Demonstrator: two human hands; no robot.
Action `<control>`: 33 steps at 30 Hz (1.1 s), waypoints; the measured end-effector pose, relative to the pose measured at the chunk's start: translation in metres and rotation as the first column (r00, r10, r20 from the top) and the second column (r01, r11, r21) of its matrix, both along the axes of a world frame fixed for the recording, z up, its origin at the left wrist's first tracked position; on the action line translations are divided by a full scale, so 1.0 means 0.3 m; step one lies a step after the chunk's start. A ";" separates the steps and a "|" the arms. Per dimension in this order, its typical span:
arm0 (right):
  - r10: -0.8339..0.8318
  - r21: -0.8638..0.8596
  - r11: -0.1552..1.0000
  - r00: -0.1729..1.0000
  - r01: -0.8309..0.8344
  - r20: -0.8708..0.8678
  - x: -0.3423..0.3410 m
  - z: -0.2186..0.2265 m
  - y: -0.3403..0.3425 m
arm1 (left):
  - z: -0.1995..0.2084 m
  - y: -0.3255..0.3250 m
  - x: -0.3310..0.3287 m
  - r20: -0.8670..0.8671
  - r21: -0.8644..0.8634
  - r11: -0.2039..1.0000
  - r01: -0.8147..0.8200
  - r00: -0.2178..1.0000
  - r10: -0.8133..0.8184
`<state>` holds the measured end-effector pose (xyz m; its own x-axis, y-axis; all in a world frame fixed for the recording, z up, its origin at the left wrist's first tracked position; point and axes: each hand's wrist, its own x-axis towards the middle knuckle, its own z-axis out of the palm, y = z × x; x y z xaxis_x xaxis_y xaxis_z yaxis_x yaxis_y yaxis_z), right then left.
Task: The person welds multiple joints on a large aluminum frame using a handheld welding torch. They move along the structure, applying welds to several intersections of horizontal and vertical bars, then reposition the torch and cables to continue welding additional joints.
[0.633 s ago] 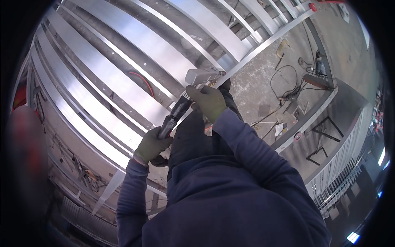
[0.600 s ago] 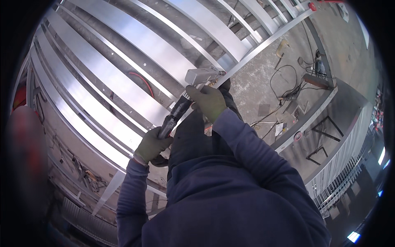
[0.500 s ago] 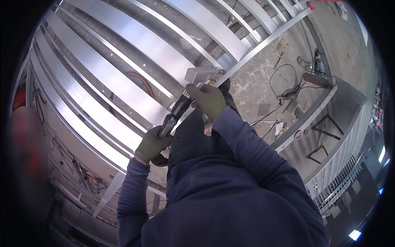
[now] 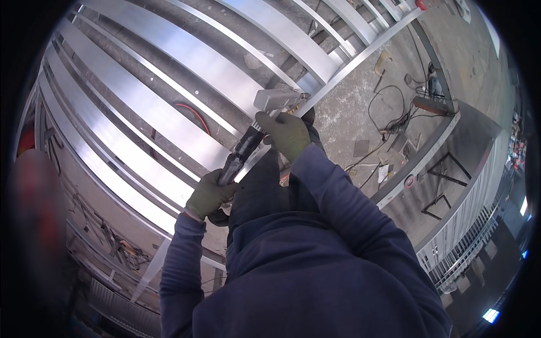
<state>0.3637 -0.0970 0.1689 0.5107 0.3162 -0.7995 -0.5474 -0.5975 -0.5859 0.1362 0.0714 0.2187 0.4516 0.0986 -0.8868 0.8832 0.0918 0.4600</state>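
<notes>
Both my hands wear green work gloves and hold a long, black-bodied handheld power tool (image 4: 246, 145), which slants from lower left to upper right. My left hand (image 4: 209, 195) is closed round its rear end. Farther up, my right hand (image 4: 287, 134) grips the front part, its fingers bent over it. A silver, box-shaped metal piece (image 4: 277, 99) is just beyond my right fingers; whether it belongs to the tool is unclear. The tool's working end is partly hidden by my right hand. Beneath lies a slatted frame of bright metal bars (image 4: 169, 130), its edge rail (image 4: 360, 59) close to my right hand.
A red hose (image 4: 194, 116) shows between the bars. Dark cables (image 4: 394, 121) lie coiled on the concrete floor to the right, near a metal stand frame (image 4: 417, 163). Stacked metal railings (image 4: 468, 236) stand at the far right. A blurred red-and-dark shape (image 4: 39, 208) covers the left edge.
The whole view has shifted very slightly. Both hands keep the same hold on the tool, and its position against the bars looks almost unchanged.
</notes>
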 end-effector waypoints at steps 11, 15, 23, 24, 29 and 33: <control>-0.027 -0.009 1.000 0.999 0.027 -0.020 -0.018 -0.020 0.006 | -0.042 0.009 -0.020 0.001 -0.031 0.999 0.009 1.000 -0.009; -0.027 0.012 1.000 0.999 0.027 -0.021 -0.022 -0.024 0.012 | -0.040 0.009 -0.020 -0.005 0.005 0.999 0.039 0.999 -0.038; -0.045 -0.009 0.999 0.999 0.045 -0.015 -0.013 -0.007 0.015 | -0.036 0.019 -0.019 0.013 -0.013 0.998 0.060 0.998 -0.059; -0.053 -0.010 0.999 0.998 0.053 -0.028 -0.011 0.001 0.018 | -0.034 0.021 -0.018 0.005 -0.005 0.998 0.070 0.998 -0.070; -0.098 -0.012 0.995 0.993 0.098 -0.060 -0.006 0.028 0.022 | 0.028 0.025 0.031 -0.044 0.055 0.988 0.147 0.988 -0.145; -0.131 -0.002 0.991 0.988 0.131 -0.076 -0.007 0.036 0.022 | 0.053 0.030 0.044 -0.045 0.068 0.984 0.165 0.986 -0.162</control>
